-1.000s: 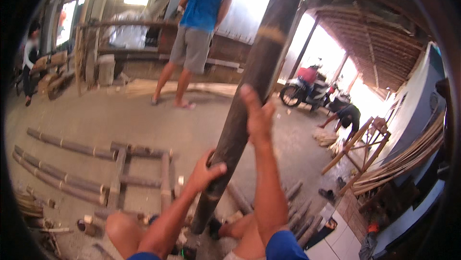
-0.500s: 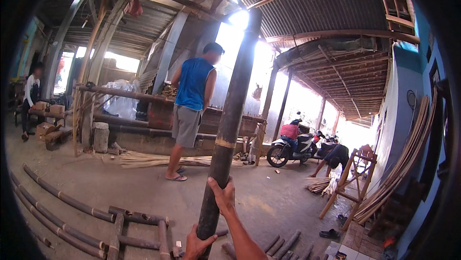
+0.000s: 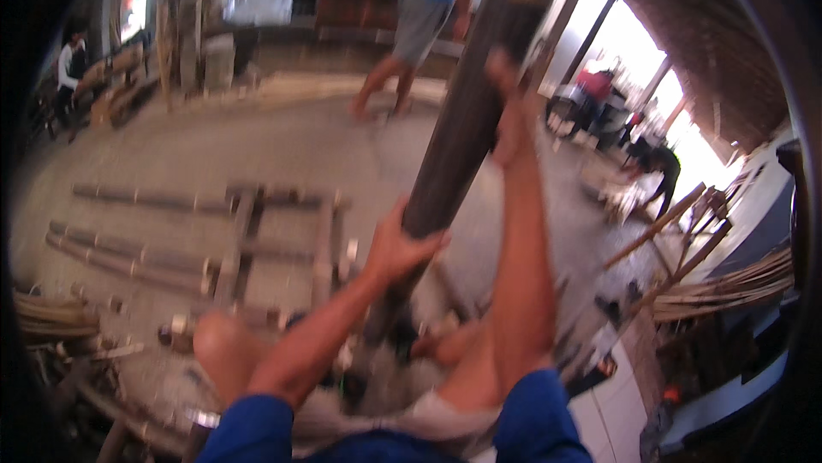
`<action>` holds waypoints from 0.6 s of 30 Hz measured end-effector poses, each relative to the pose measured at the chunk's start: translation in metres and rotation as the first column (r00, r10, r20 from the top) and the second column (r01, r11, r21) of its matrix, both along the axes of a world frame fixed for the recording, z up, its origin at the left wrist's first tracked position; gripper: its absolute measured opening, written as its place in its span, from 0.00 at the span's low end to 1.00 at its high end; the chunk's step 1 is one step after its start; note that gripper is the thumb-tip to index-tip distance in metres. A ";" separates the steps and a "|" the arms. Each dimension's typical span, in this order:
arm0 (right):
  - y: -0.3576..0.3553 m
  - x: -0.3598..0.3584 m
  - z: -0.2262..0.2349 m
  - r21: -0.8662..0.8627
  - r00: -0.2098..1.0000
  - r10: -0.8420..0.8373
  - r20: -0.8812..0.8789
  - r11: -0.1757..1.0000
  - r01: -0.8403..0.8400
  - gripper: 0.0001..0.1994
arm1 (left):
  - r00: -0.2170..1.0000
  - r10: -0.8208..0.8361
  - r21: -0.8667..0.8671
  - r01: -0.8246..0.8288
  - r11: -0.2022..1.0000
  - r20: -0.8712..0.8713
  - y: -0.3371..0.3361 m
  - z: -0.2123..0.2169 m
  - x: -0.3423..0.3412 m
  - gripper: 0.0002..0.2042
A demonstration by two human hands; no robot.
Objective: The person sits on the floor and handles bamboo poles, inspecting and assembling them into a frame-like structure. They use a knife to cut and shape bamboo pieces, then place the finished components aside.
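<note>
A thick dark bamboo pole (image 3: pixel 458 121) stands tilted in front of me, its top leaning right and out of view. My left hand (image 3: pixel 401 245) is wrapped round its lower part, thumb across the near side. Higher up, my right hand (image 3: pixel 511 116) grips the pole along its right side, blurred by motion. Below my left hand the pole runs down between my legs, where its foot is blurred and hard to make out.
A dark bamboo frame (image 3: pixel 244 245) and long poles (image 3: pixel 137 249) lie on the floor at left. Ahead stands a person in grey shorts (image 3: pixel 421 26). Another person (image 3: pixel 664 172) bends at right, near a wooden stand (image 3: pixel 685 236). Motorbikes (image 3: pixel 591 103) are parked behind.
My view has tipped down, bringing my knees and sleeves in. Both hands have come up higher in view and sit farther apart on the pole. The standing person's legs have moved apart.
</note>
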State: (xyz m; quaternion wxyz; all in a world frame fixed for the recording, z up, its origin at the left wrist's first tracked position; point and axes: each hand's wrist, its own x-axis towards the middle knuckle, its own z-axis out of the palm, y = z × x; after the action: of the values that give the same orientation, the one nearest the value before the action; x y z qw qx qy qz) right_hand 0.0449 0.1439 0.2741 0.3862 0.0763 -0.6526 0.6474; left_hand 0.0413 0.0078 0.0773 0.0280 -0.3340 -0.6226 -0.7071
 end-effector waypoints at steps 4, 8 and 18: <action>-0.014 0.001 0.013 0.178 0.995 -0.052 -0.090 0.982 0.068 0.35 | 0.996 -0.027 -0.002 0.028 1.000 0.082 -0.003 0.005 -0.010 0.38; -0.038 0.031 -0.001 0.246 0.954 0.247 -0.169 0.948 -0.202 0.32 | 0.992 -0.071 0.034 0.068 0.997 0.103 -0.003 -0.004 -0.011 0.38; -0.045 0.028 -0.019 0.134 0.939 -0.063 -0.337 0.984 0.114 0.28 | 0.994 -0.083 0.022 0.082 0.996 0.066 0.009 -0.025 -0.009 0.39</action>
State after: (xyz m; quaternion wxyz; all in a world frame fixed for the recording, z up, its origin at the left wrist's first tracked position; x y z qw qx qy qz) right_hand 0.0730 0.0991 0.2548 0.5123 0.1839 -0.6282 0.5559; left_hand 0.0327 0.0168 0.0526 -0.0188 -0.3355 -0.6020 -0.7244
